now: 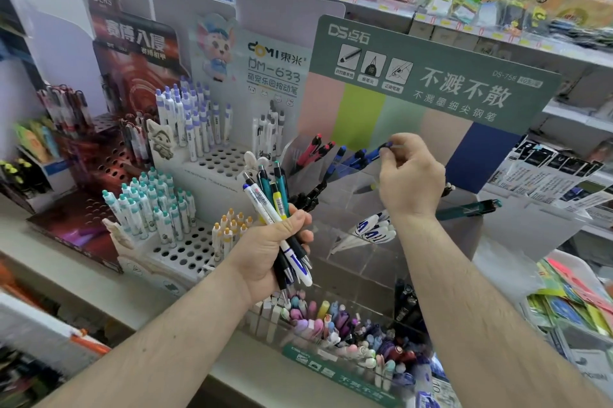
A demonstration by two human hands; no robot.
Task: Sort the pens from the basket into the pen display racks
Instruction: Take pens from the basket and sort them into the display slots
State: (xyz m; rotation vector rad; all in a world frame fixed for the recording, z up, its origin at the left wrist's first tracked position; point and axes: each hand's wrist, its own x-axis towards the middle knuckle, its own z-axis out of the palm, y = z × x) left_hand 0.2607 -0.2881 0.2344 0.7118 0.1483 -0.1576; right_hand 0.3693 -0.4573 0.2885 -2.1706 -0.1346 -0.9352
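Observation:
My left hand (275, 250) grips a bundle of pens (277, 205), teal, white, yellow and black, fanned upward in front of the racks. My right hand (409, 175) pinches the top end of a dark blue pen (381, 149) over an upper compartment of the clear tiered rack (351, 195) under the green DS sign. That compartment row holds red pens (313, 149) on the left and blue pens (348, 158) beside them. Lower tiers hold black pens (306, 197) and white-and-blue pens (373, 230). No basket is in view.
A white DOMI rack (212, 155) with purple-capped, teal-capped and yellow-capped pens stands to the left, with a red rack (99, 158) beyond it. A clear bin of pastel pens (335, 324) sits at the counter front. Shelves of packaged goods rise behind and to the right.

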